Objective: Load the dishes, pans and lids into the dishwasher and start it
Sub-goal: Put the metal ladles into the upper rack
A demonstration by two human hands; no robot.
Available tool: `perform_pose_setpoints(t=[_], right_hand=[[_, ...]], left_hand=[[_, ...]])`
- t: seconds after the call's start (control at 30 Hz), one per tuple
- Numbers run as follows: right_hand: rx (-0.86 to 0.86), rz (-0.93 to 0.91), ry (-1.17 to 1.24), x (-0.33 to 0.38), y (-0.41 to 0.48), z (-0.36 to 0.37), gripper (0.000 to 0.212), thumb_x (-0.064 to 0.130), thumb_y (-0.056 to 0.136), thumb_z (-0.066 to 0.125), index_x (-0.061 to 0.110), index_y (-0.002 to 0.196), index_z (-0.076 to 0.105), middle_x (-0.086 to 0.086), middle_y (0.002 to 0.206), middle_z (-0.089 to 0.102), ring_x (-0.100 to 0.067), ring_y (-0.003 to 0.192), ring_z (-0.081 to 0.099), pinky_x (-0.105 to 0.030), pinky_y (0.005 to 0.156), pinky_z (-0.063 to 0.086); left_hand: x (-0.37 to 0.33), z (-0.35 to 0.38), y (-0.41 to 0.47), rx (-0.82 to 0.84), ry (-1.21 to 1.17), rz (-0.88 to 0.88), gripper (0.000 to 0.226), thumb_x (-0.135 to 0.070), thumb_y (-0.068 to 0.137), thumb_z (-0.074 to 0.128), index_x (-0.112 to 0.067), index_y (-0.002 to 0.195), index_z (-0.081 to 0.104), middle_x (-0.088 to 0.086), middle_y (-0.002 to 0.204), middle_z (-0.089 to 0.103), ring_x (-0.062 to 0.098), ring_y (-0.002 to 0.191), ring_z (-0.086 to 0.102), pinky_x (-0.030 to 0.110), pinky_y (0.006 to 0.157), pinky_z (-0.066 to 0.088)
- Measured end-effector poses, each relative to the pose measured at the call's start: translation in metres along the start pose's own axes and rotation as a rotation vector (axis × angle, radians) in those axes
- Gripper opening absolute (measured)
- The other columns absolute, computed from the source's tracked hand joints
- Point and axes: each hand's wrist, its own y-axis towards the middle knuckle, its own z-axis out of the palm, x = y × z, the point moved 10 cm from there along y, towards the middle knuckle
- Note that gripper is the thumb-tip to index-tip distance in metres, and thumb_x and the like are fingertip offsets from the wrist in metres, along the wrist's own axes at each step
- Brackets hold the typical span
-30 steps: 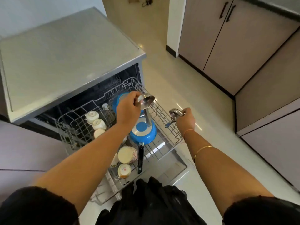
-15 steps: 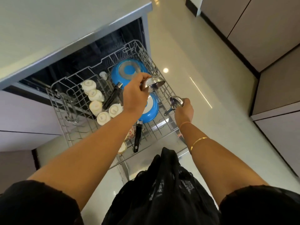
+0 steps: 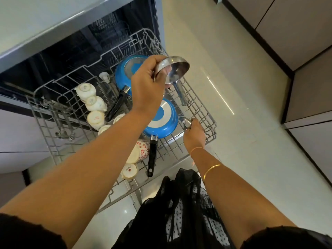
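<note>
The dishwasher's grey wire rack (image 3: pixel 206 112) is pulled out. My left hand (image 3: pixel 146 87) grips the bowl of a small steel ladle-like pan (image 3: pixel 177 68) above the rack, its handle hanging down toward the wires. My right hand (image 3: pixel 195 134) holds a second small steel utensil (image 3: pixel 185 121) low at the rack's right side, beside the front blue pan (image 3: pixel 160 121). A second blue pan (image 3: pixel 125 72) lies further back. Several white cups (image 3: pixel 93 103) sit upside down on the left.
The dishwasher's dark opening (image 3: pixel 75 51) lies behind the rack under a grey counter (image 3: pixel 45 24). Two patterned cups (image 3: pixel 138 153) rest near the rack's front. Pale floor tiles (image 3: pixel 242 141) spread to the right, bounded by cabinet doors (image 3: pixel 296 33). My dark clothing (image 3: pixel 179 203) hangs below.
The view has tilted down and closer to the rack. My right hand has lowered its steel utensil to the rack beside the front blue pan. My left hand keeps its steel pan raised.
</note>
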Motion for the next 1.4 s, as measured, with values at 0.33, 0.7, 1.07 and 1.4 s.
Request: perform_pose_setpoints(t=[0.33, 0.7, 1.07, 1.4], right_hand=[[0.182, 0.278, 0.005, -0.020, 0.024, 0.025, 0.039, 0.011, 0.092, 0.048, 0.006, 0.130, 0.040, -0.018, 0.118, 0.058, -0.033, 0.104, 0.059, -0.045, 0.088, 0.052], [0.165, 0.254, 0.025, -0.025, 0.024, 0.027, 0.036, 0.015, 0.095, 0.044, 0.008, 0.130, 0.040, -0.017, 0.122, 0.054, -0.032, 0.107, 0.057, -0.042, 0.091, 0.049], [0.200, 0.234, -0.033, -0.030, 0.028, 0.030, 0.037, 0.012, 0.094, 0.044, 0.007, 0.131, 0.038, -0.019, 0.120, 0.053, -0.031, 0.105, 0.057, -0.043, 0.090, 0.051], [0.194, 0.254, 0.086, -0.035, 0.031, 0.033, 0.030, 0.010, 0.095, 0.042, 0.014, 0.125, 0.043, -0.014, 0.111, 0.053, -0.029, 0.100, 0.057, -0.045, 0.089, 0.052]], left_hand=[[0.000, 0.008, 0.016, 0.283, 0.013, 0.051, 0.019, 0.001, 0.083, 0.061, -0.012, 0.097, 0.064, -0.011, 0.087, 0.063, 0.004, 0.080, 0.065, 0.018, 0.059, 0.055], [0.027, 0.068, 0.032, 0.484, 0.346, 0.224, 0.030, 0.006, 0.077, 0.061, -0.011, 0.101, 0.070, -0.003, 0.090, 0.069, -0.001, 0.075, 0.058, 0.003, 0.065, 0.043], [0.085, 0.098, 0.047, 0.599, 0.459, 0.070, 0.039, 0.011, 0.076, 0.058, -0.013, 0.104, 0.069, -0.002, 0.097, 0.067, 0.009, 0.087, 0.058, 0.003, 0.068, 0.042], [0.158, 0.124, 0.017, 0.866, 1.059, -0.055, 0.034, 0.004, 0.087, 0.047, -0.009, 0.117, 0.056, 0.019, 0.116, 0.051, 0.035, 0.106, 0.052, 0.034, 0.076, 0.038]])
